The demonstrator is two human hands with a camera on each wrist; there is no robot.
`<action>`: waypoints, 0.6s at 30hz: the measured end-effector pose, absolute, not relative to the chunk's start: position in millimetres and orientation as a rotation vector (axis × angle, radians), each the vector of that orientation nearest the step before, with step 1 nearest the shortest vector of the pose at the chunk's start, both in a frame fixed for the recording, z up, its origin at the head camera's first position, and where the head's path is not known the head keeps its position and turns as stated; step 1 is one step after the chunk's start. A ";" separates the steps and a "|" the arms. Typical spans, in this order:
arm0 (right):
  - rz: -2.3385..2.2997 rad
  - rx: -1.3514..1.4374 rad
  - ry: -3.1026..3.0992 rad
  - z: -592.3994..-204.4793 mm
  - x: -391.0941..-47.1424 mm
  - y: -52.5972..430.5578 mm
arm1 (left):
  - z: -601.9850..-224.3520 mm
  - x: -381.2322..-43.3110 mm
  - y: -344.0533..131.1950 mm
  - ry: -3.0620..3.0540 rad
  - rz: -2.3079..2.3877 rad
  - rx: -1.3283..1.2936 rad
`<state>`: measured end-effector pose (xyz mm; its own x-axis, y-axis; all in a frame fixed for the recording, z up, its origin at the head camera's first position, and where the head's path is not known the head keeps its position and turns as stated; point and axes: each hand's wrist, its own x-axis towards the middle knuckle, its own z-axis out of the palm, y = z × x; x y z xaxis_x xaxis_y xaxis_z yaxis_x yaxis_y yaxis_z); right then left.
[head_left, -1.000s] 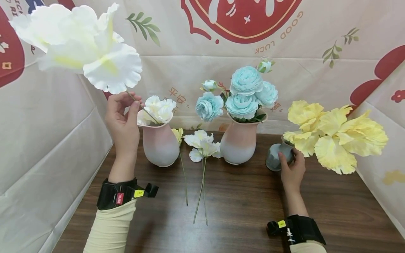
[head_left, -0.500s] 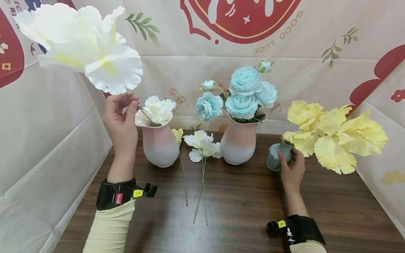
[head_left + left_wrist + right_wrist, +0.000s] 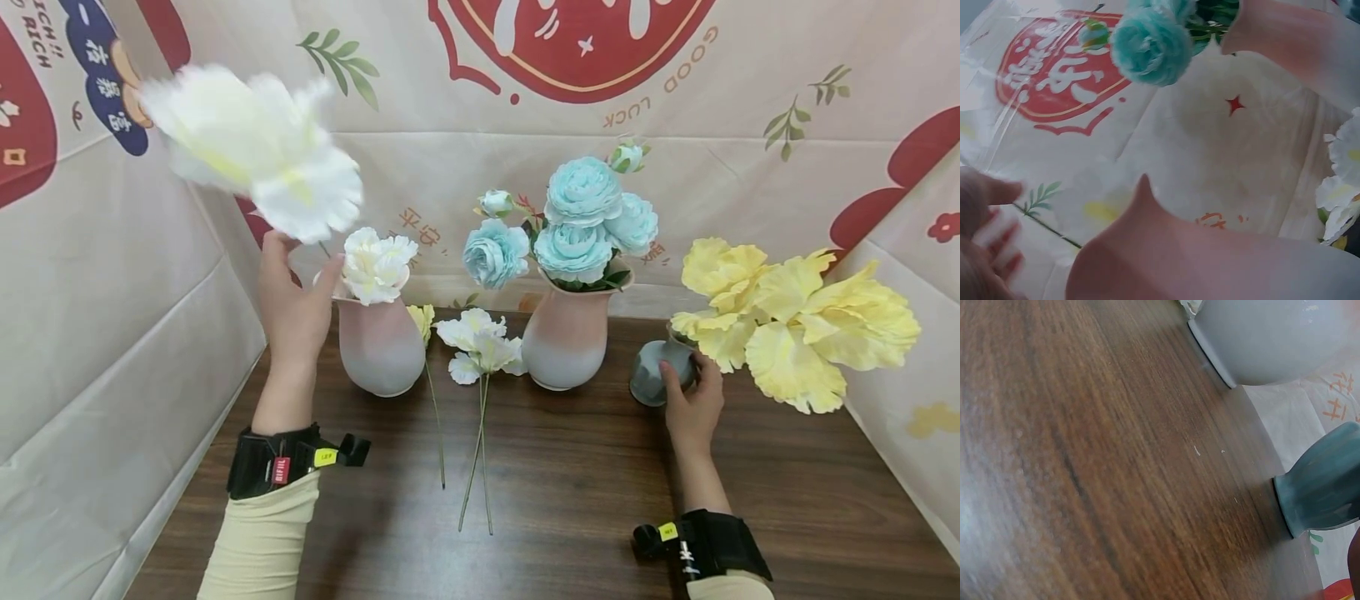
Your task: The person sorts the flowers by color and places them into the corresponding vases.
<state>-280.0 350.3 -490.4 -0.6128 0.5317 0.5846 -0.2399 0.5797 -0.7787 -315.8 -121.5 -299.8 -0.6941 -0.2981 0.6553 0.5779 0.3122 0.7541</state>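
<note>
My left hand [image 3: 295,321] is beside the left pink-and-white vase [image 3: 381,350], its thumb and index finger spread apart. A large white artificial flower [image 3: 262,158], blurred, leans above that hand. Its thin stem [image 3: 1050,229] runs into the vase mouth in the left wrist view, passing near the thumb. Another white flower [image 3: 377,265] rests at the rim. On the right, my right hand [image 3: 693,408] grips a small grey-blue vase [image 3: 652,375] standing on the table. Yellow flowers [image 3: 795,321] spread out of this small vase and hide its mouth.
A second pink-and-white vase [image 3: 566,346] with blue flowers [image 3: 581,217] stands mid-table. Between the two large vases lie white flowers [image 3: 480,337] with crossed stems and a yellow flower [image 3: 422,321]. A printed cloth [image 3: 720,175] hangs behind the wooden table [image 3: 570,492].
The large white flower has moved down and to the right, toward the left vase. My left thumb and index finger have parted from its stem. My right hand has stayed in place.
</note>
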 end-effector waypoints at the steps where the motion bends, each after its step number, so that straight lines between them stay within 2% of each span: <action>1: 1.116 -0.240 -1.942 -490.6 -279.9 350.7 | -302.2 -315.3 -125.2 -1.946 -1.441 -0.218; 6: 1.113 -0.249 -1.942 -490.7 -281.1 351.3 | -322.1 -307.1 -145.3 -2.292 -1.427 -0.130; 18: 1.106 -0.265 -1.944 -491.0 -280.8 351.4 | -367.9 -290.3 -155.5 -2.356 -1.619 -0.010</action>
